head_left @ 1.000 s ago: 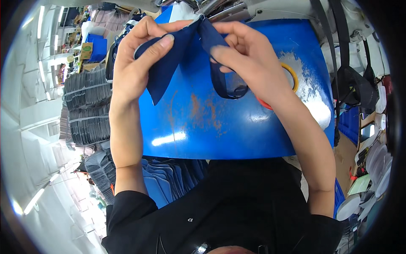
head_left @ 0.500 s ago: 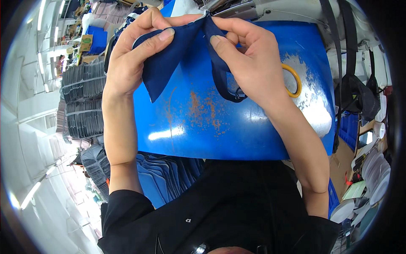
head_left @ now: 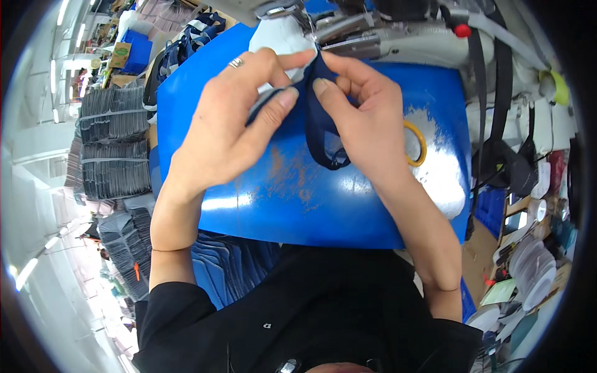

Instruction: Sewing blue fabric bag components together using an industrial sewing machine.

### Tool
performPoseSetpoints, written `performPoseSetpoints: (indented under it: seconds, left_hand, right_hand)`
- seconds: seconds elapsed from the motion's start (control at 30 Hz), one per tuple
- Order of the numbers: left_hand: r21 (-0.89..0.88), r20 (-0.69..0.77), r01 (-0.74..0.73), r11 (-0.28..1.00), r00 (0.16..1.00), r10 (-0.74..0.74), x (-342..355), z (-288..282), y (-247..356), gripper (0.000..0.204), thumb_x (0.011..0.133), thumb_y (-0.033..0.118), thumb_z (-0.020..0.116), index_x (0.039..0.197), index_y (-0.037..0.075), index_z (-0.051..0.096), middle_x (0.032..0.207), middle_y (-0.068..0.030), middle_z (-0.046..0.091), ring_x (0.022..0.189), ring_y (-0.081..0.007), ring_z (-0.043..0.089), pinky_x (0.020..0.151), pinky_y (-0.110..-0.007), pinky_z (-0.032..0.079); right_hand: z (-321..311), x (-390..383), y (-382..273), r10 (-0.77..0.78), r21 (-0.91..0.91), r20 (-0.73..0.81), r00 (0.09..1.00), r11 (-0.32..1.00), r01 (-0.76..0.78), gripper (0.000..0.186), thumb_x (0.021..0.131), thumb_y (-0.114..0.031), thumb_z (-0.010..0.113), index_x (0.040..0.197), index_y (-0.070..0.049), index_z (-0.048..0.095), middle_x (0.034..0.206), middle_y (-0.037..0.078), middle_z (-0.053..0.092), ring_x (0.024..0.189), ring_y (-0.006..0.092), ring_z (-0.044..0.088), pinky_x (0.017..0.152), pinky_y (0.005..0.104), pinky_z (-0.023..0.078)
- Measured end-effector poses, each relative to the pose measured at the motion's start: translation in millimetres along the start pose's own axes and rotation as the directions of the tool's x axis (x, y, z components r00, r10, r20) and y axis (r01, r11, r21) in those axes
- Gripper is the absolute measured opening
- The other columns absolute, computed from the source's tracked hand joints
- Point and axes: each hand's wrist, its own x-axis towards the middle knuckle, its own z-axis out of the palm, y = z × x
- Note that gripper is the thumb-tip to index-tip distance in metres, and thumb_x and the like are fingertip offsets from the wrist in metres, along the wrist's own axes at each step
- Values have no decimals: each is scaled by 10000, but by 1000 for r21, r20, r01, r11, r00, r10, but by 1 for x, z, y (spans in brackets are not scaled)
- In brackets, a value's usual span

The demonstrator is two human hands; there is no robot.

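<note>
Close to a sewing machine's needle area (head_left: pixel 314 34), my two hands meet at the fingertips. My left hand (head_left: pixel 233 121), a ring on one finger, pinches a navy fabric piece (head_left: pixel 266 99) that its fingers mostly cover. My right hand (head_left: pixel 370 112) grips a navy strap (head_left: pixel 318 133) between thumb and fingers. The strap hangs down in a loop, and a small dark buckle (head_left: pixel 339 158) shows at its bottom. Strap and fabric come together at the fingertips, just in front of the metal parts; whether they are joined there is hidden.
Beneath my hands lies a blue, worn work surface (head_left: pixel 311 217). A yellow ring (head_left: pixel 418 149) rests by my right wrist. Stacked dark pieces (head_left: pixel 115 140) stand at left, blue panels (head_left: pixel 230 264) below the near edge. Black straps (head_left: pixel 497 93) hang at right.
Both hands have come up to the machine with the fabric and strap. My left hand has turned, so the fabric is now mostly hidden. The view has shifted, showing more of the machine.
</note>
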Motion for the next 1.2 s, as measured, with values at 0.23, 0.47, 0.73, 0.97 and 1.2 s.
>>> performPoseSetpoints:
  seconds: [0.23, 0.47, 0.73, 0.97, 1.2]
  left_hand:
    - [204, -60, 51, 978, 997, -39, 2, 7, 10, 125, 893, 5, 676, 953, 0, 567, 1325, -134, 711, 904, -322, 644, 819, -389, 518]
    - [212, -161, 29, 977, 987, 6, 4, 18, 3, 134, 864, 16, 713, 946, 21, 606, 1266, -101, 742, 866, -279, 654, 760, -374, 503]
    - [263, -291, 27, 964, 955, 53, 8, 29, -4, 158, 836, 73, 768, 980, 42, 711, 1016, -47, 769, 815, -238, 680, 723, -373, 480]
    - [277, -301, 70, 958, 953, 17, 8, 33, 2, 125, 820, 65, 798, 928, 64, 736, 1106, -18, 795, 780, -196, 664, 709, -330, 444]
    - [355, -375, -5, 935, 915, 147, 15, 42, -12, 183, 769, 34, 823, 936, 63, 755, 1047, -26, 801, 840, -191, 713, 766, -320, 473]
  right_hand:
    - [4, 7, -3, 92, 113, -14, 996, 989, -90, 288, 955, -22, 683, 1230, 63, 701, 737, -43, 610, 682, 13, 520, 604, 202, 415]
    - [8, 12, 0, 106, 180, -8, 994, 978, -103, 264, 977, -17, 666, 1228, 60, 689, 771, -46, 619, 700, -6, 521, 604, 177, 394]
    - [5, 13, 5, 105, 212, 7, 994, 972, -104, 260, 988, -25, 667, 1234, 57, 679, 789, -39, 634, 708, -5, 531, 613, 173, 400]
    - [1, 11, 7, 122, 250, 25, 992, 960, -124, 256, 987, -25, 667, 1229, 58, 667, 805, -21, 653, 739, 11, 584, 655, 177, 470]
    - [4, 5, -5, 196, 299, 43, 980, 933, -200, 299, 964, 2, 652, 1261, 40, 654, 787, -40, 586, 707, 25, 567, 668, 190, 497]
